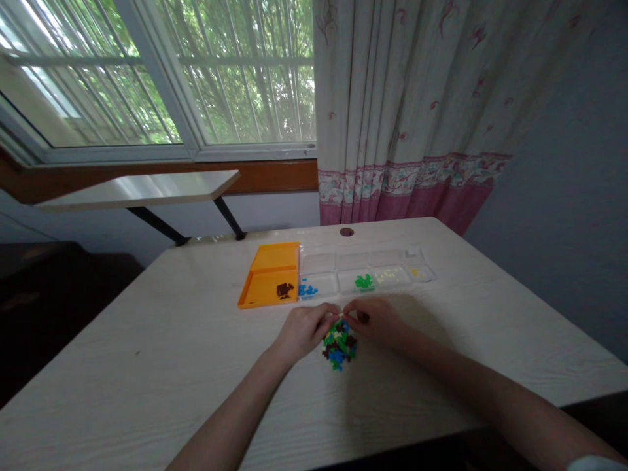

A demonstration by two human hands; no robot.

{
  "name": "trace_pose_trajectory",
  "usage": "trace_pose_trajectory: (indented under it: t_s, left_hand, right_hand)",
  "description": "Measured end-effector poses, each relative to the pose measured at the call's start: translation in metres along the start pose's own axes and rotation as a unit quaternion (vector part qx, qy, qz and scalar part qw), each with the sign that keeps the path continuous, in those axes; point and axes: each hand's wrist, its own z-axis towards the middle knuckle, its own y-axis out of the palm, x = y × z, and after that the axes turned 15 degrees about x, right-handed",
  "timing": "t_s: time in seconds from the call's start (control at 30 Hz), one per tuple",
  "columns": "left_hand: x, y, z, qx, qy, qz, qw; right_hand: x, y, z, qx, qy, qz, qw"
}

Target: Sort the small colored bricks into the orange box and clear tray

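A heap of tiny plastic building pieces (337, 350), mixed blue, green, brown and yellow, lies on the table under my hands. At the far edge of this heap, my left hand (305, 328) and my right hand (375, 320) meet fingertip to fingertip. Both are closed in a pinch on a small pale yellow piece (341, 315). The piece is mostly covered by the fingers, and its exact shape is too small to make out.
Beyond my hands an open orange case (260, 289) holds brown pieces (284, 290). Beside it, open clear boxes (328, 282) contain blue pieces (307, 288), green pieces (364, 282), pale yellow pieces (388, 275) and yellow pieces (416, 272). A raised shelf (161, 188) stands at the back left.
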Motion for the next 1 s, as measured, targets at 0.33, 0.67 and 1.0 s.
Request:
trace_pose_trajectory:
  t_s: [0.33,0.67,1.0]
  left_hand:
    - [-0.006,-0.010,0.000,-0.044,0.025,0.038,0.998]
    - [-0.010,-0.007,-0.001,-0.108,0.050,0.023,0.993]
    - [-0.009,-0.008,0.001,-0.108,0.040,0.040,0.993]
  right_hand:
    - [0.020,-0.022,0.007,0.233,0.007,0.001,0.972]
    - [0.026,-0.027,0.008,0.268,-0.012,0.001,0.963]
    - [0.023,-0.028,0.009,0.272,-0.029,0.003,0.962]
